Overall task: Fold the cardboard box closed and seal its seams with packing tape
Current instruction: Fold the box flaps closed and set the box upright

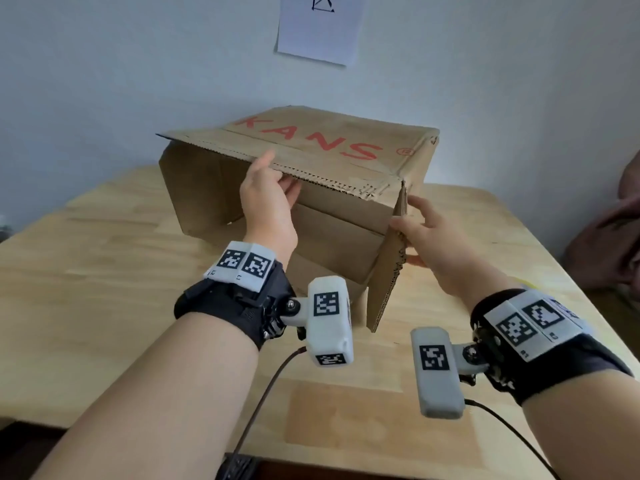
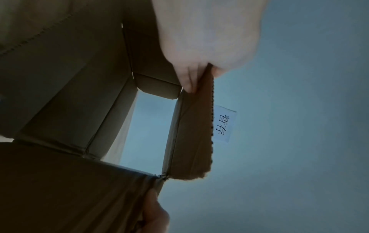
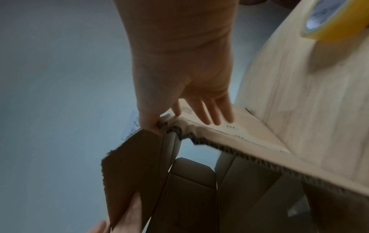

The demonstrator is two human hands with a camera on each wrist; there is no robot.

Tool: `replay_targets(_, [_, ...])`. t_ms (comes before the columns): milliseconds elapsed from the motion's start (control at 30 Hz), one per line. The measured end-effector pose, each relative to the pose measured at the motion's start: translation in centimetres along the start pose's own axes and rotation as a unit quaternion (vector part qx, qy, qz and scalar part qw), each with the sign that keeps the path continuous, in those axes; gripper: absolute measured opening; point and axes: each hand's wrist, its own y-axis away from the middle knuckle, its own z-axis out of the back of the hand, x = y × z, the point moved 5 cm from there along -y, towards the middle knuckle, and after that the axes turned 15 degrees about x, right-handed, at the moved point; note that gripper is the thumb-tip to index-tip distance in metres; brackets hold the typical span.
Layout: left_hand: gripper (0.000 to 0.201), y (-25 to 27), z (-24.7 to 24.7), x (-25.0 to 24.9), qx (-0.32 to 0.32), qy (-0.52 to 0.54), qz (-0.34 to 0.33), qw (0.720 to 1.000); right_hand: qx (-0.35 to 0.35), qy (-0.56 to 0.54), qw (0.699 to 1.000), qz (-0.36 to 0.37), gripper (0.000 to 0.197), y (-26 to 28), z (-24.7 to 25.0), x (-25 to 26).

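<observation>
A brown cardboard box [image 1: 329, 140] printed "KANS" in red lies on its side on the wooden table [image 1: 104, 271], its open end toward me. My left hand [image 1: 266, 192] pinches the edge of the top flap [image 1: 214, 140], thumb on top and fingers beneath. The left wrist view shows the same grip of the left hand [image 2: 199, 47] on that flap [image 2: 191, 134]. My right hand [image 1: 429, 237] holds the right side flap [image 1: 384, 282], thumb inside and fingers spread on its outer face [image 3: 249, 141]. The box's far end is open too; the wall shows through. A yellow tape roll [image 3: 339, 20] lies on the table right of the box.
A white paper sheet [image 1: 318, 26] hangs on the wall behind the box. A dark reddish cloth [image 1: 609, 244] lies past the table's right edge. Cables trail from the wrist cameras toward the table's near edge.
</observation>
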Motion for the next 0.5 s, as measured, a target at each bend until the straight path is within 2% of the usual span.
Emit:
replay_targets(67, [0.035, -0.3, -0.2, 0.1, 0.044, 0.027, 0.014, 0.999, 0.011, -0.016, 1.000, -0.011, 0.063, 0.2, 0.1, 0.0])
replay_targets(100, [0.036, -0.2, -0.4, -0.1, 0.080, -0.010, 0.015, 0.997, 0.012, -0.009, 1.000, 0.005, 0.071, 0.2, 0.3, 0.5])
replay_targets(133, [0.038, 0.0, -0.6, -0.3, 0.112, -0.081, 0.014, 0.990, 0.012, 0.020, 0.999, 0.028, 0.077, 0.2, 0.6, 1.1])
replay_targets(200, [0.043, 0.3, -1.0, -0.7, 0.153, -0.237, -0.003, 0.959, 0.011, 0.104, 0.992, 0.072, 0.079, 0.4, 0.8, 2.8])
replay_targets(300, [0.046, 0.4, -1.1, -1.3, 0.189, -0.327, -0.039, 0.925, -0.016, 0.178, 0.978, 0.106, 0.065, 0.7, 0.8, 4.5])
replay_targets(400, [0.043, 0.7, -1.7, -2.4, 0.211, -0.356, -0.083, 0.907, -0.074, 0.167, 0.972, 0.150, 0.040, 1.5, 0.7, 6.8])
replay_targets(500, [0.040, 1.1, -2.9, -3.4, 0.255, -0.345, -0.101, 0.898, -0.149, 0.154, 0.961, 0.174, 0.027, 2.1, 1.6, 8.9])
